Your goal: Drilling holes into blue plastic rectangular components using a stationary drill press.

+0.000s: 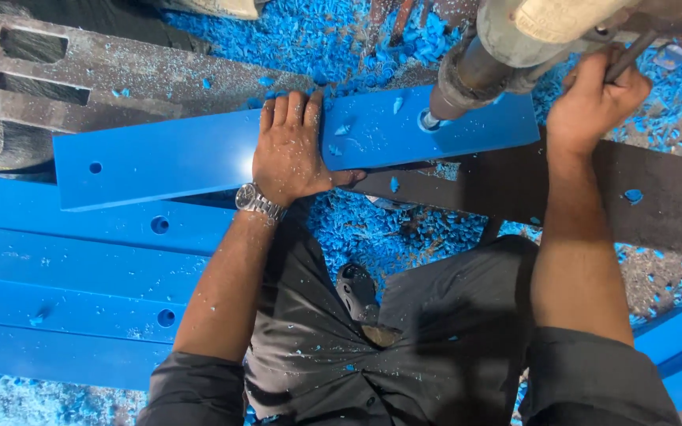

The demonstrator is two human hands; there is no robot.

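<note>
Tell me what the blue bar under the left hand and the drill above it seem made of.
Blue bar: probably plastic, smooth with a slight sheen; curly blue shavings lie around it. Drill: looks like worn, dull grey metal. The left hand presses the bar flat.

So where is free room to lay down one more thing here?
Free: the top blue strip between the left hand and its end hole; also the dark plate right of the right forearm. Crowded: around the drill, and shavings below the strip.
</note>
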